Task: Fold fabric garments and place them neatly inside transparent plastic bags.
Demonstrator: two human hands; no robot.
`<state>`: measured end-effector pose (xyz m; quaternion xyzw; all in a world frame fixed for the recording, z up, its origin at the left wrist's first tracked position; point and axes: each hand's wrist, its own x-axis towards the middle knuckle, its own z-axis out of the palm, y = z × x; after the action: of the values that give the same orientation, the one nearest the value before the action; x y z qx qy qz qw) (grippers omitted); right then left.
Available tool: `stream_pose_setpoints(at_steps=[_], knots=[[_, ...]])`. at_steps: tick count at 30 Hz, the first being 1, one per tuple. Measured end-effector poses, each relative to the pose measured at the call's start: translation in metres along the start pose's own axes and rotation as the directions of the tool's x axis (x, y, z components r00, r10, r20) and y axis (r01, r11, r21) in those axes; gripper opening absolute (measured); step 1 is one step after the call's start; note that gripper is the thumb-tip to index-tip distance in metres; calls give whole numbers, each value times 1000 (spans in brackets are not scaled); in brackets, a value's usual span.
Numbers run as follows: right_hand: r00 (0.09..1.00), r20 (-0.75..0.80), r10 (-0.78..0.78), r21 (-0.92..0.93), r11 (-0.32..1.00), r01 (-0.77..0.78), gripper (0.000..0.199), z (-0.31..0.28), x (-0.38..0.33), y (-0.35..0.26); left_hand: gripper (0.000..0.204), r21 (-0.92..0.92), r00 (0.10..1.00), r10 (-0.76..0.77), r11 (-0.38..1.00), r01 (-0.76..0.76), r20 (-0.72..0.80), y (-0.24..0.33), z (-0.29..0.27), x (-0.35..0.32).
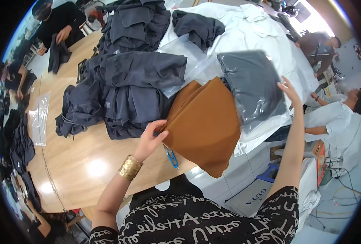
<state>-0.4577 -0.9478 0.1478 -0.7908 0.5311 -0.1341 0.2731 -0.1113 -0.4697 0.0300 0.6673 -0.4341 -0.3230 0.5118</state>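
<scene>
My left hand (151, 139) pinches the left corner of a brown folded piece, which looks like cloth (207, 126), its lower tip hanging past the table edge. My right hand (289, 92) is at the right edge of a clear plastic bag with a dark folded garment inside (251, 87), thumb and fingers closed on that edge. The bag lies beyond and right of the brown cloth, partly over white fabric. Just below my left hand, blue thread snips (171, 157) rest on the table. A gold cuff is on my left wrist.
Dark garments (135, 97) are piled across the wooden table (78, 162), with white fabric (253, 28) heaped behind. Flat clear bags (39, 118) lie at the left and among the piles. Co-workers (62, 24) are around the table. Cables (343, 191) trail over the right-hand floor.
</scene>
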Motion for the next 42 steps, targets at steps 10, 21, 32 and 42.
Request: stream_pose_setpoints(at_steps=[10, 21, 32, 42], knots=[[832, -354, -427, -399, 874, 278, 43, 104, -56, -29, 91, 108, 953, -249, 967, 233, 175, 12, 43, 112], [867, 262, 424, 875, 273, -399, 61, 243, -277, -21, 106, 119, 773, -348, 933, 338, 530, 19, 39, 117], [856, 336, 393, 861, 240, -448, 60, 241, -332, -45, 72, -544, 878, -227, 711, 445, 422, -5, 57, 13], [836, 282, 472, 859, 264, -439, 58, 283, -383, -88, 75, -605, 801, -251, 544, 581, 544, -10, -7, -50]])
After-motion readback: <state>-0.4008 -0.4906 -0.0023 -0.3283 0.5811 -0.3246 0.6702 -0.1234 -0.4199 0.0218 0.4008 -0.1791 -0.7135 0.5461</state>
